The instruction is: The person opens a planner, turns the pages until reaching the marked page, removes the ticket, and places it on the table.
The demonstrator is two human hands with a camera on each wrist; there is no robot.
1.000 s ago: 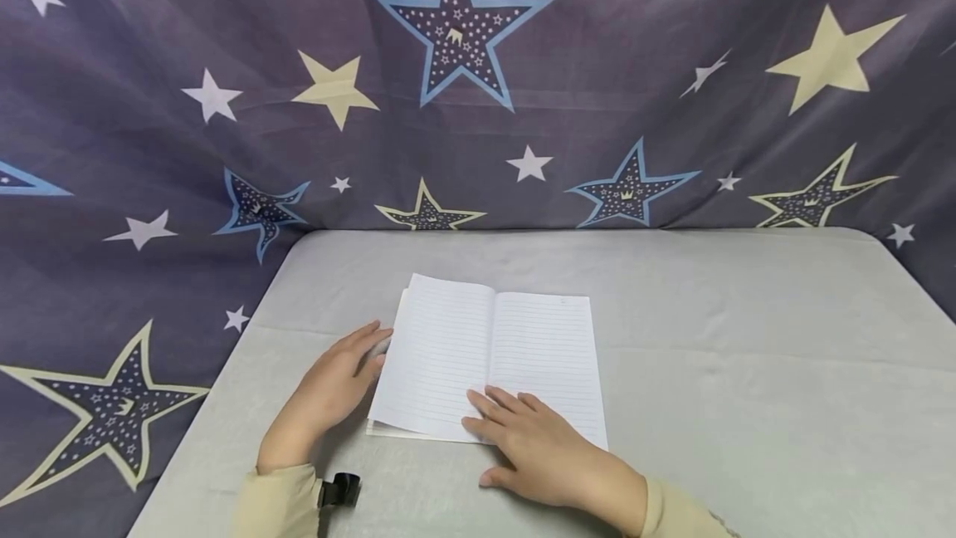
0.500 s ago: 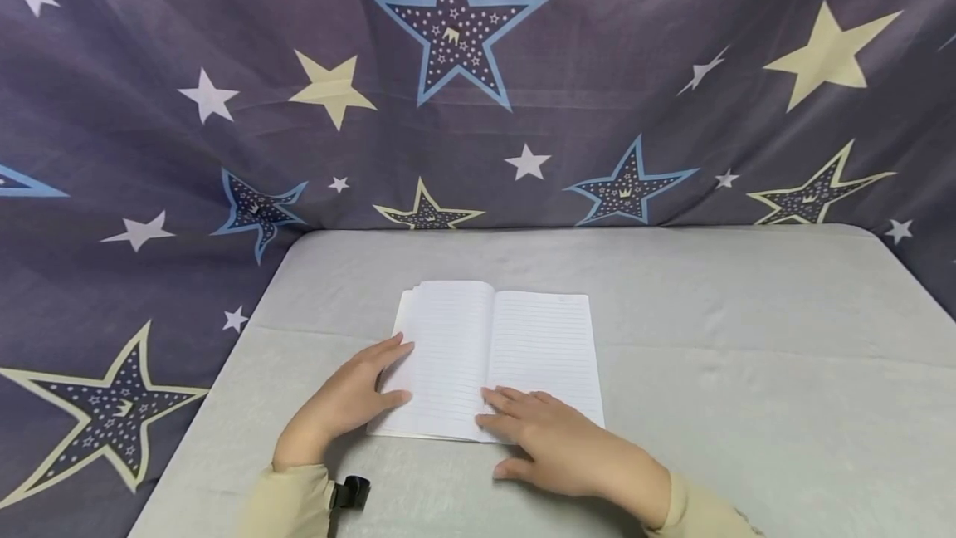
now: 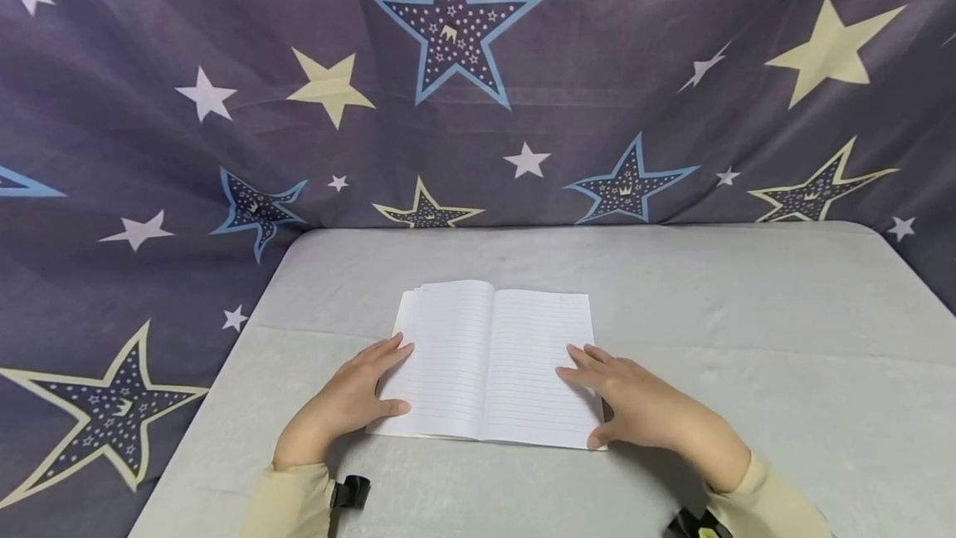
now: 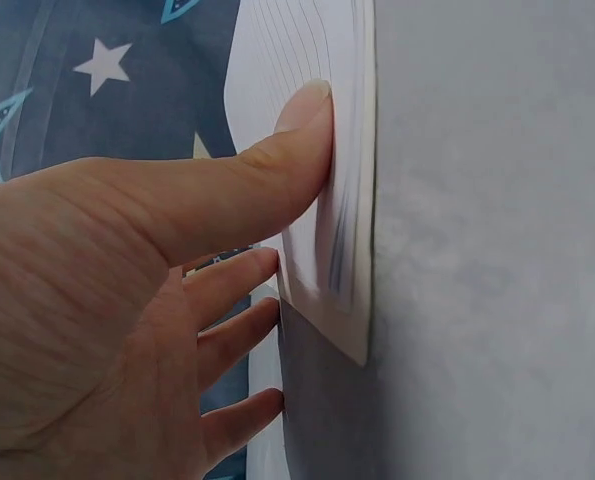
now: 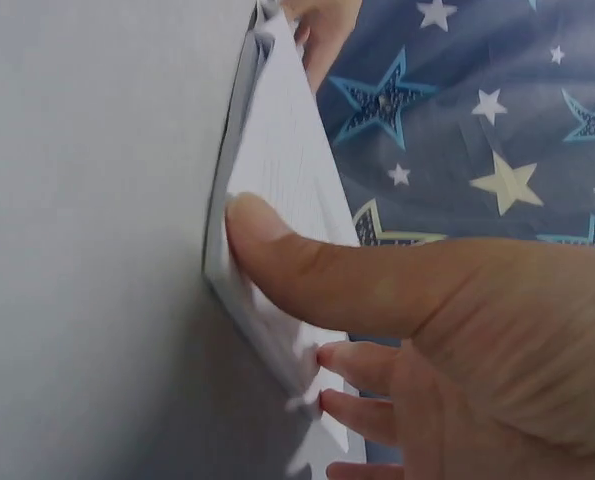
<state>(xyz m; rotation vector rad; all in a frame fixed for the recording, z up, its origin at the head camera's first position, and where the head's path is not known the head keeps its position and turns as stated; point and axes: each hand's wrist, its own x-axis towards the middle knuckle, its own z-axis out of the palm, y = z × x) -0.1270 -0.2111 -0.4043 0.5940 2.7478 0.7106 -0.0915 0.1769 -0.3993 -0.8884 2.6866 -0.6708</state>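
Note:
An open notebook (image 3: 448,372) with lined white pages lies on the table, its fold running down the middle. My left hand (image 3: 345,397) rests at the left page, thumb and fingertips spread along its outer edge. In the left wrist view, the thumb (image 4: 302,135) lies on the fanned pages while other fingers touch near the table. On the other side, my right hand (image 3: 642,401) has its fingertips on the right page and its thumb near the lower right corner. The right wrist view shows that thumb (image 5: 262,230) flat on the page, other fingertips along the side edge.
A light grey cloth covers the table (image 3: 747,297). Behind it and to the left hangs a dark curtain (image 3: 582,48) printed with stars. A black strap piece (image 3: 351,491) sits at the left sleeve, another black piece (image 3: 695,525) at the right one.
The left page has settled flatter, and my left hand has come onto its edge. My right hand has slid from near the fold to the right page's outer edge.

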